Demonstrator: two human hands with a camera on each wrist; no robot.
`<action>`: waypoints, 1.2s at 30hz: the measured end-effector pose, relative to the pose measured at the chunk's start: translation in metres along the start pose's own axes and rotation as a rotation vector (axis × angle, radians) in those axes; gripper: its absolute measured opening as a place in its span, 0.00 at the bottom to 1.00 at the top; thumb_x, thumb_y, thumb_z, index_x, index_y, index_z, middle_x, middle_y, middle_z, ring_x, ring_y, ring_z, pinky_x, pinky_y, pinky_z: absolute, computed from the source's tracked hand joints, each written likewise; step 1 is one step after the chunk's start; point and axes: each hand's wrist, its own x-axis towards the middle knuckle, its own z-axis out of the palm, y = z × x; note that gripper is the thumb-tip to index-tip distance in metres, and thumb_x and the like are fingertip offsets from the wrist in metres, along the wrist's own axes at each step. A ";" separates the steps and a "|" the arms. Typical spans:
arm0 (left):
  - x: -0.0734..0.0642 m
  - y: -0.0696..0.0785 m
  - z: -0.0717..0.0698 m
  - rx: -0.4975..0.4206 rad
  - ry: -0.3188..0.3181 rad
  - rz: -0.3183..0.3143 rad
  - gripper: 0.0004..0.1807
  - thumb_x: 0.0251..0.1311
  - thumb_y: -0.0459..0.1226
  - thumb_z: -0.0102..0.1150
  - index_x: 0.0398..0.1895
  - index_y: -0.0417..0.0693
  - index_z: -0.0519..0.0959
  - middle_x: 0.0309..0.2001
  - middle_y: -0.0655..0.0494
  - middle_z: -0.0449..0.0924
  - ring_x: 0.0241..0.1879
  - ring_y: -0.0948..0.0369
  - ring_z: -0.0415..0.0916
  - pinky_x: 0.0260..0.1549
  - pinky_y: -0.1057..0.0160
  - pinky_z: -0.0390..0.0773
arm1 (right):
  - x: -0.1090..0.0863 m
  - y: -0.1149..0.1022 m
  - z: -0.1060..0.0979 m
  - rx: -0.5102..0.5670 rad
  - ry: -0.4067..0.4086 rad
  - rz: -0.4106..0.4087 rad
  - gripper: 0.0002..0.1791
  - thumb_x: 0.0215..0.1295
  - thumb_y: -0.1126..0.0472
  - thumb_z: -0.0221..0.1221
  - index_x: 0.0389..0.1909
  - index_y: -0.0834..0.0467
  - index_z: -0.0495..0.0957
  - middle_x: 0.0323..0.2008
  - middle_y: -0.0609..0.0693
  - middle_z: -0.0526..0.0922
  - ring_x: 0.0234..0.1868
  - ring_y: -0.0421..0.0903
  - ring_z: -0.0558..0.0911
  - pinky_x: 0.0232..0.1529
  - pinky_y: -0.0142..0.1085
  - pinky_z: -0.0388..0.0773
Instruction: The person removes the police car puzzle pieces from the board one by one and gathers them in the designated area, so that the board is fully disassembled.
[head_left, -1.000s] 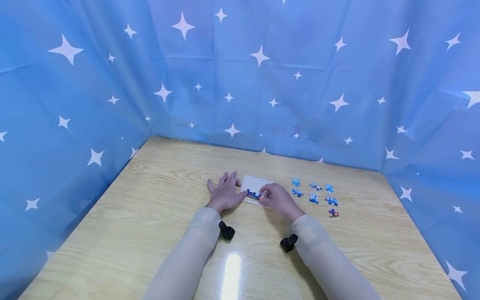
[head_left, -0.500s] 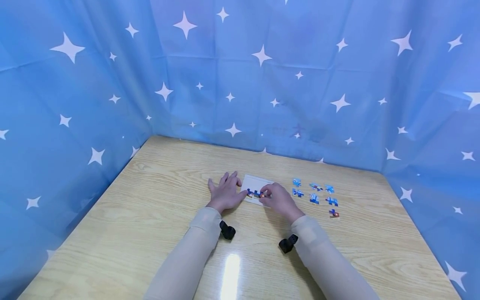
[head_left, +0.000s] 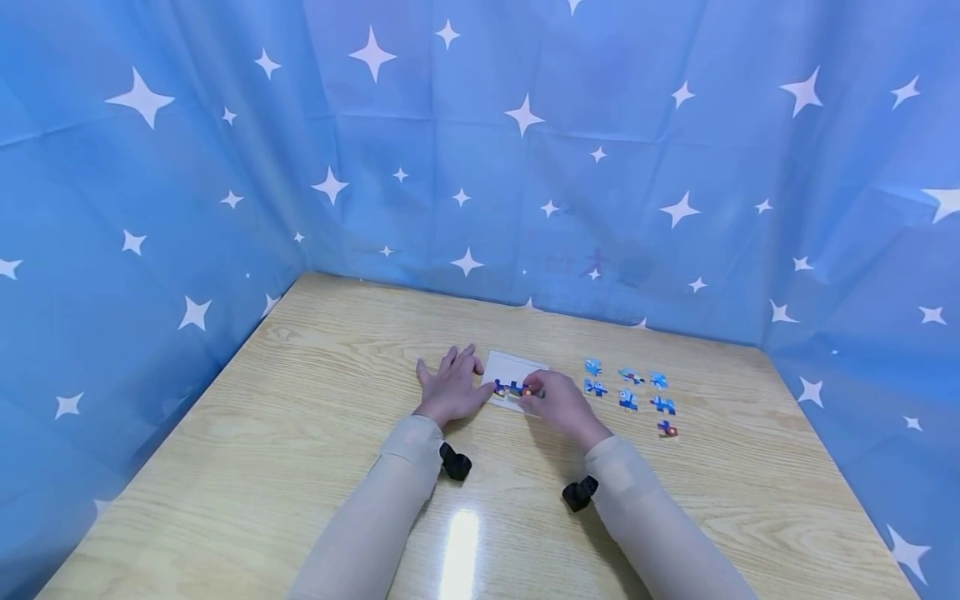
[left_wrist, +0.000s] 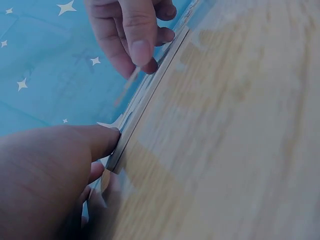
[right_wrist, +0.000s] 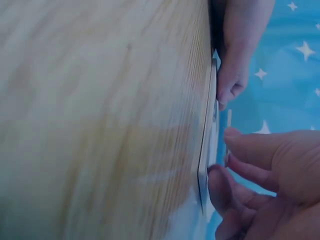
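Note:
My right hand (head_left: 557,402) pinches a small blue jigsaw puzzle piece (head_left: 517,388) with an orange spot between thumb and finger, over the lower part of a white puzzle board (head_left: 517,364). In the right wrist view the held piece (right_wrist: 229,118) appears as a thin edge, apart from the board. My left hand (head_left: 450,387) lies with fingers spread on the table, its thumb touching the board's left edge. Near that thumb a dark blue piece (head_left: 498,386) shows on the board. The right fingers partly cover the held piece.
Several loose blue puzzle pieces (head_left: 627,400) lie on the wooden table (head_left: 300,417) right of the board, one with red (head_left: 667,429) nearest the front. A blue curtain with white stars (head_left: 480,167) stands behind the table and along its sides.
The pinched piece has come up from the lower strip and shifted slightly right, baring some pale board below it. My left hand stays in place.

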 end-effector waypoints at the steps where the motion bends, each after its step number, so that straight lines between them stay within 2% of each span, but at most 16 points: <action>1: 0.000 0.000 0.000 -0.002 0.004 0.002 0.16 0.71 0.58 0.52 0.40 0.58 0.69 0.81 0.56 0.50 0.80 0.50 0.43 0.65 0.25 0.26 | -0.001 0.000 -0.001 0.005 0.001 0.002 0.15 0.67 0.61 0.67 0.52 0.60 0.82 0.45 0.53 0.84 0.44 0.48 0.82 0.46 0.44 0.81; 9: 0.002 0.001 0.003 0.007 0.005 -0.011 0.16 0.70 0.59 0.52 0.41 0.60 0.70 0.81 0.58 0.50 0.80 0.51 0.43 0.65 0.25 0.25 | -0.009 0.006 -0.006 0.050 0.006 -0.005 0.16 0.70 0.63 0.64 0.56 0.62 0.80 0.46 0.53 0.84 0.45 0.49 0.84 0.41 0.42 0.83; 17: 0.003 0.000 0.006 0.005 -0.017 -0.029 0.17 0.70 0.61 0.51 0.42 0.61 0.69 0.82 0.61 0.47 0.80 0.52 0.40 0.65 0.27 0.22 | -0.015 0.014 -0.013 0.061 0.027 0.000 0.17 0.70 0.62 0.64 0.57 0.61 0.80 0.46 0.54 0.84 0.47 0.51 0.83 0.43 0.43 0.82; 29: -0.003 0.005 -0.001 -0.024 -0.007 -0.015 0.17 0.70 0.59 0.53 0.43 0.58 0.70 0.81 0.58 0.49 0.80 0.51 0.41 0.66 0.27 0.23 | -0.022 0.024 -0.024 0.131 0.024 0.000 0.18 0.70 0.64 0.63 0.58 0.65 0.79 0.44 0.55 0.83 0.39 0.47 0.82 0.34 0.37 0.80; 33: -0.002 0.003 -0.001 -0.029 -0.015 -0.023 0.19 0.71 0.59 0.53 0.49 0.57 0.70 0.81 0.59 0.48 0.80 0.53 0.40 0.66 0.28 0.23 | -0.026 0.029 -0.028 0.129 0.020 0.001 0.18 0.72 0.64 0.62 0.59 0.65 0.78 0.46 0.55 0.82 0.41 0.48 0.82 0.35 0.39 0.81; 36: -0.002 0.002 -0.001 -0.011 -0.029 -0.010 0.24 0.71 0.59 0.51 0.60 0.57 0.71 0.82 0.59 0.47 0.80 0.53 0.40 0.67 0.28 0.24 | -0.029 0.033 -0.030 0.140 0.011 0.014 0.19 0.73 0.63 0.61 0.61 0.64 0.77 0.48 0.55 0.82 0.43 0.48 0.82 0.37 0.40 0.81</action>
